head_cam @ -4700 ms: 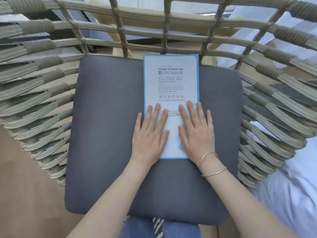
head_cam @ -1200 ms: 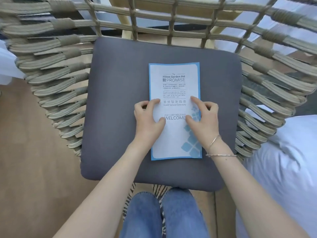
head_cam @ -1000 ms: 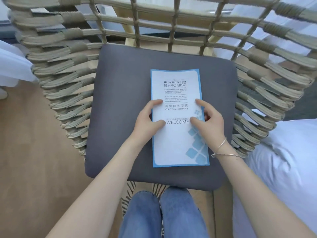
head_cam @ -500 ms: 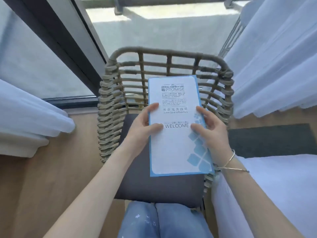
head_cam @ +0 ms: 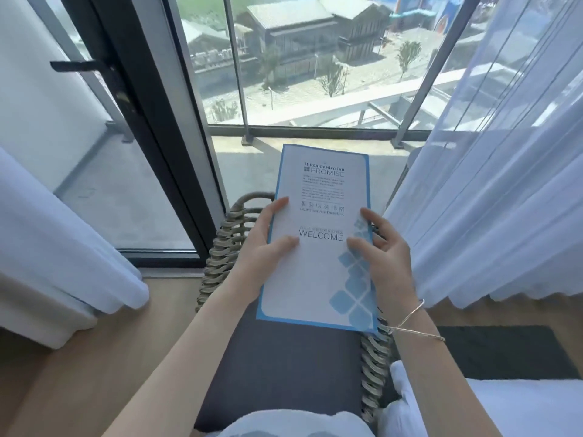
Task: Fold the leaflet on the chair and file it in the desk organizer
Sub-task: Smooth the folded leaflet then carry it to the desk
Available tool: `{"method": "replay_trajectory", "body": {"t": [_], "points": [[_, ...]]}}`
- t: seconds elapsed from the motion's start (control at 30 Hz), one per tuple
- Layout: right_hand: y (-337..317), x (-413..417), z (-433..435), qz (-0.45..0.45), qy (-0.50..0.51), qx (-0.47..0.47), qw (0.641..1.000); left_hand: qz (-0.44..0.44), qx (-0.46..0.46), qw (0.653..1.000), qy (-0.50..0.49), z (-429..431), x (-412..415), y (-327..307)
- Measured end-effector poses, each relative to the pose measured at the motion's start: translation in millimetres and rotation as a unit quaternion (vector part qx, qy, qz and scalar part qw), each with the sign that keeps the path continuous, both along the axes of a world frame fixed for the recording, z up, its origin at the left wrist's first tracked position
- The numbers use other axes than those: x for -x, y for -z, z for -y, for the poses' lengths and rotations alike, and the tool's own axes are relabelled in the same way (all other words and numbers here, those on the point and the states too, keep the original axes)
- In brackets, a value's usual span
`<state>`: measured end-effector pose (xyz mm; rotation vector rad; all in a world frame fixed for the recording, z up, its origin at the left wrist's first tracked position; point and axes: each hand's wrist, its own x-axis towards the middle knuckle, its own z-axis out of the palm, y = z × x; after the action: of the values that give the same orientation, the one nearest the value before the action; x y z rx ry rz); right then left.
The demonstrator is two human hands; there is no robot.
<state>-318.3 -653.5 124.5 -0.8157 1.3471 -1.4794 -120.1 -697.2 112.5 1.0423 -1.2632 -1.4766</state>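
The folded leaflet (head_cam: 318, 266), white with a blue border and the word WELCOME, is held up in the air above the wicker chair (head_cam: 220, 247). My left hand (head_cam: 262, 247) grips its left edge, thumb on the front. My right hand (head_cam: 388, 260) grips its right edge, thumb on the blue squares. The chair's grey cushion (head_cam: 284, 367) lies bare below the leaflet. No desk organizer is in view.
A glass balcony door with a black frame (head_cam: 151, 137) stands behind the chair. White curtains hang at left (head_cam: 53, 231) and right (head_cam: 492, 200). White bedding (head_cam: 504, 408) lies at lower right next to a dark mat (head_cam: 504, 351). Wooden floor lies left of the chair.
Both hands took hold of the leaflet's side edges and lifted it off the cushion. My view rose from the seat to the window.
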Motion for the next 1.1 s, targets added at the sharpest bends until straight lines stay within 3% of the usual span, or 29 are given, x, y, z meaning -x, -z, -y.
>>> {"method": "replay_trajectory", "body": {"t": [0.23, 0.4, 0.77, 1.1], "points": [[-29, -48, 30, -0.017, -0.096, 0.011, 0.995, 0.002, 0.017, 0.993, -0.115, -10, -49, -27], [-44, -117, 57, -0.002, -0.223, 0.041, 0.974, 0.013, 0.044, 0.967, -0.251, -32, -115, -42], [-74, -328, 14, 0.000, -0.512, 0.074, 0.856, 0.025, 0.070, 0.836, -0.544, -180, -259, -74], [-116, -492, -87, 0.043, -0.627, 0.113, 0.770, 0.075, 0.098, 0.742, -0.659, -314, -369, -122]]}}
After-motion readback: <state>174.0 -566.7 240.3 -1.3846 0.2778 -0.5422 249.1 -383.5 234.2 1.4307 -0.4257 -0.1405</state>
